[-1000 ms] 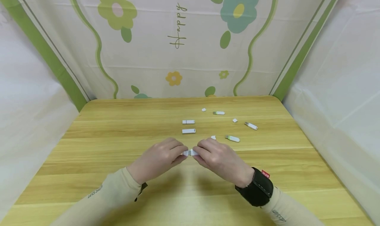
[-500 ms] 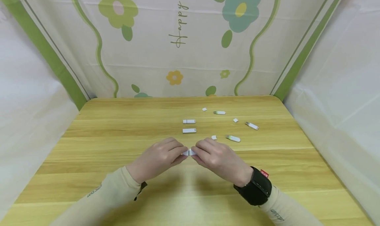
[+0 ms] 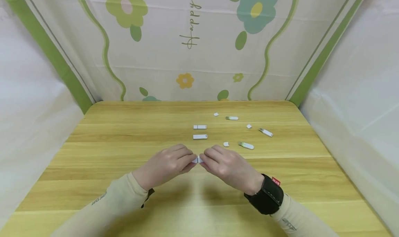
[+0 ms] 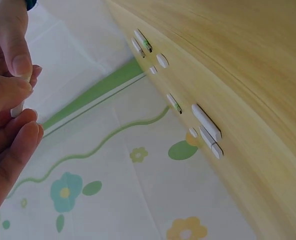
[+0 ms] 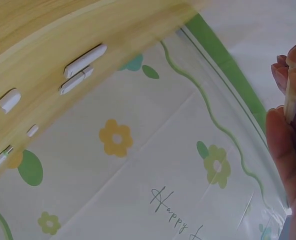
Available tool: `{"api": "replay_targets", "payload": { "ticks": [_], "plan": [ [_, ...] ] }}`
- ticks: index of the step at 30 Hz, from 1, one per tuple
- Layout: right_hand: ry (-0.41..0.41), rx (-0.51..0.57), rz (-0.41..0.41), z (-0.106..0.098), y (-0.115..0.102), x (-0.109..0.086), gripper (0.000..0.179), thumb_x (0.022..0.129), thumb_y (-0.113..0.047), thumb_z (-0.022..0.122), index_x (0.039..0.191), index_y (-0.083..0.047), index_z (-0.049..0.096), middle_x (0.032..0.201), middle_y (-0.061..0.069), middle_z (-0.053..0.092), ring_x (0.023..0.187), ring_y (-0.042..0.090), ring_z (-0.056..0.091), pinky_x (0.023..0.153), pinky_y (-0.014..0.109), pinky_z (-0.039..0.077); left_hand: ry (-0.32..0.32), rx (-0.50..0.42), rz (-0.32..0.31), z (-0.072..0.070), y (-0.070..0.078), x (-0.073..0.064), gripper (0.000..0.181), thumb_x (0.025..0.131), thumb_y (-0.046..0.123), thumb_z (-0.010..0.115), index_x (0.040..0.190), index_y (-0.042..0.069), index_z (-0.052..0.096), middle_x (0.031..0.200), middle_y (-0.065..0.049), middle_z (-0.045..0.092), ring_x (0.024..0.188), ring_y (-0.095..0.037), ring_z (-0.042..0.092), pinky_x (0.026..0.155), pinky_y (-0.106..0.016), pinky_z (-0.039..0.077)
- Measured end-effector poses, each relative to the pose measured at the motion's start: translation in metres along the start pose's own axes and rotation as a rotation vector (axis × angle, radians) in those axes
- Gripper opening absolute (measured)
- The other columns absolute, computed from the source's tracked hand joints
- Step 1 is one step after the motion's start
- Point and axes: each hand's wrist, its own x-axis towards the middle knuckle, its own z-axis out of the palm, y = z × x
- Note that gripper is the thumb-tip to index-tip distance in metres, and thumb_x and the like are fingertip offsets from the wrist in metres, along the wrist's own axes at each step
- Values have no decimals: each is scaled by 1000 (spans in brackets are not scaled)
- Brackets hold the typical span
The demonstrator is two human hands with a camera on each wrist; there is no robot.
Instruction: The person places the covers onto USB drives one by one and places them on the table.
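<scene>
Between my two hands is a small white USB stick (image 3: 197,159), held just above the table in the head view. My left hand (image 3: 166,165) pinches its left end, and my right hand (image 3: 229,167) pinches its right end. A thin seam shows between the two white parts; fingers cover most of the stick. Beyond the hands lie two capped white USB sticks, one at the front (image 3: 200,137) and one behind it (image 3: 200,127). In the right wrist view, a pale edge of the held stick (image 5: 290,97) shows among the fingers.
To the right lie uncapped USB sticks: a green-trimmed one (image 3: 246,145), a plain white one (image 3: 266,132) and another green-trimmed one (image 3: 232,118). Loose white caps (image 3: 226,144) lie near them. A floral cloth (image 3: 156,50) hangs behind the wooden table (image 3: 124,133).
Both hands have drawn slightly closer together. The metal plug seen between the held stick's two parts a second ago is now covered, leaving a thin seam. The head view has shifted slightly.
</scene>
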Motion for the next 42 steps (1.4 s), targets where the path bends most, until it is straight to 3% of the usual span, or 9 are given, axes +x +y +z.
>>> {"api": "replay_targets", "payload": {
  "ticks": [7, 15, 18, 21, 25, 31, 35, 42],
  "plan": [
    [-21, -21, -24, 1, 1, 2, 11, 97, -5, 63, 102, 1, 69, 91, 5, 58, 79, 16, 56, 67, 19, 51, -32, 17, -2, 0, -2, -1, 24, 73, 5, 86, 91, 0, 70, 85, -3, 66, 78, -14, 63, 73, -18, 54],
    [-26, -63, -41, 5, 1, 3, 29, 107, -5, 41, 102, 2, 69, 91, 6, 57, 77, 16, 55, 66, 19, 50, -28, 9, 1, 4, -6, -2, 23, 73, 6, 86, 90, 0, 71, 85, -3, 68, 77, -13, 64, 73, -18, 54],
    [-22, -55, -34, 6, 2, 2, 23, 105, -5, 47, 100, 2, 69, 91, 6, 58, 77, 16, 55, 66, 19, 50, -48, -4, -12, 6, -7, -3, 23, 75, 7, 85, 91, 0, 71, 86, -3, 68, 79, -13, 65, 74, -17, 54],
    [-24, -30, -12, 8, 3, 2, 9, 96, -6, 65, 98, 1, 70, 90, 5, 58, 76, 14, 55, 65, 18, 50, -69, -22, -40, 8, -8, -5, 23, 76, 8, 85, 92, 1, 71, 86, -3, 68, 80, -13, 64, 74, -16, 53],
    [-42, -5, 29, 12, 6, 4, 17, 84, -10, 80, 96, -2, 71, 88, 3, 59, 74, 12, 56, 62, 17, 50, -81, -48, -86, 14, -10, -9, 21, 78, 10, 85, 91, 1, 72, 85, -2, 68, 79, -13, 65, 72, -16, 53],
    [-74, 30, 72, 23, 15, 9, 17, 85, -14, 80, 95, -3, 72, 88, 3, 60, 72, 11, 56, 62, 15, 50, -79, -83, -155, 24, -20, -17, 21, 77, 11, 86, 88, 2, 71, 84, -3, 68, 76, -14, 65, 69, -19, 54],
    [-116, 123, 101, 33, 27, 16, 15, 86, -13, 79, 95, -3, 72, 89, 4, 61, 74, 11, 57, 64, 16, 50, -100, -159, -229, 31, -34, -22, 18, 79, 11, 85, 89, 3, 72, 85, -3, 70, 77, -15, 67, 69, -21, 55],
    [-227, 280, 155, 59, 53, 32, 11, 86, -9, 78, 94, -4, 74, 87, 3, 61, 74, 12, 56, 66, 18, 49, -201, -226, -323, 44, -65, -31, 17, 80, 8, 83, 92, 2, 75, 86, -5, 72, 75, -17, 67, 67, -23, 55]
  ]
}}
